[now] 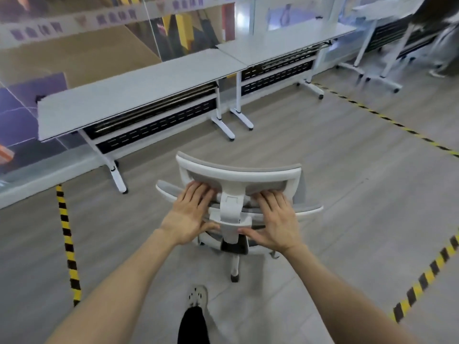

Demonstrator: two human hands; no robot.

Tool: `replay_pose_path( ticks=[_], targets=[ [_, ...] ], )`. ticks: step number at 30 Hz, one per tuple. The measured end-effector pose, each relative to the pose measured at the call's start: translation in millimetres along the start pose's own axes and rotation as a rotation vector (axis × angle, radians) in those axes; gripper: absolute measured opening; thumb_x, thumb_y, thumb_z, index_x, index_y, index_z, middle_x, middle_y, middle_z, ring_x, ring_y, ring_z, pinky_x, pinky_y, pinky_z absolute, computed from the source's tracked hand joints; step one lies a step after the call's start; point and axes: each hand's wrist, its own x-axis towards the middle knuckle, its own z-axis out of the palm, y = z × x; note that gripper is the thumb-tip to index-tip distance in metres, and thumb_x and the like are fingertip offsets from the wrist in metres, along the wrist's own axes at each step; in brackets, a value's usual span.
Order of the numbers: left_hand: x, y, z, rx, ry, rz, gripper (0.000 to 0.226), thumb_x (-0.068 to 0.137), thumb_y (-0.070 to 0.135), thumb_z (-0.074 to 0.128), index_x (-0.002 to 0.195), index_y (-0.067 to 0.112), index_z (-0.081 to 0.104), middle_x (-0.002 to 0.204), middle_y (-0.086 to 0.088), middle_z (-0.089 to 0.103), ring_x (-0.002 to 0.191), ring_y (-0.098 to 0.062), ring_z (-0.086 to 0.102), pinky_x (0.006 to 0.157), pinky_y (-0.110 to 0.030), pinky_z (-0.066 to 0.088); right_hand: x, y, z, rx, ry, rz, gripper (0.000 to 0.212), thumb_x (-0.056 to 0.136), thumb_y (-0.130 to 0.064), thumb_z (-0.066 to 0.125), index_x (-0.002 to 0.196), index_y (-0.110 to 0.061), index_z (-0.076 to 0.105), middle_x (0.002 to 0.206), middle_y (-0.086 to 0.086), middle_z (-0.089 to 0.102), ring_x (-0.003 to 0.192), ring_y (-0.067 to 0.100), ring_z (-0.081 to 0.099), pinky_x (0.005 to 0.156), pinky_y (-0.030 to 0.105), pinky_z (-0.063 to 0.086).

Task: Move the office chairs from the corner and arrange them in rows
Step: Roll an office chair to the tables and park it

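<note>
A white-framed office chair (238, 173) with grey mesh stands on the floor right in front of me, its back turned toward me. My left hand (190, 214) lies on the top of the backrest left of the headrest post, fingers straight over the edge, thumb under the frame. To the right of the post, my right hand (274, 220) rests the same way. One caster leg (234, 266) of the chair shows below the seat. My shoe (197, 295) is just behind it.
Two white folding tables (129, 100) (285, 42) on casters line the glass wall ahead. Another table (380, 11) and a person's legs (444, 53) are at the far right. Yellow-black tape strips (67, 242) (387, 120) (427, 274) mark the grey floor.
</note>
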Motion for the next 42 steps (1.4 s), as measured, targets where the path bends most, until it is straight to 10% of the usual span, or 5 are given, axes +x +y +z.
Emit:
replay_pose_path(
  ticks=[18,42],
  targets=[
    [410.6,-166.6,42.6,-0.101,0.120,0.430,0.103,0.094,0.084,0.061,0.164,0.011,0.041,0.156,-0.018,0.047,0.149,-0.044,0.043,0.132,-0.060,0.028,249.0,177.4,122.1,-0.171,0.146,0.305,0.099,0.079,-0.086,0.077,0.135,-0.004,0.071,0.132,0.013,0.066,0.126,0.039,0.059,0.117,0.051,0.044],
    [1004.8,-149.1,80.7,-0.175,0.084,0.588,0.106,0.090,0.093,0.052,0.166,0.020,0.039,0.160,-0.012,0.042,0.154,-0.040,0.035,0.133,-0.055,0.025,524.5,626.1,186.5,-0.321,0.063,0.537,0.105,0.077,-0.090,0.074,0.141,-0.007,0.065,0.138,0.013,0.060,0.134,0.038,0.053,0.121,0.053,0.042]
  ],
)
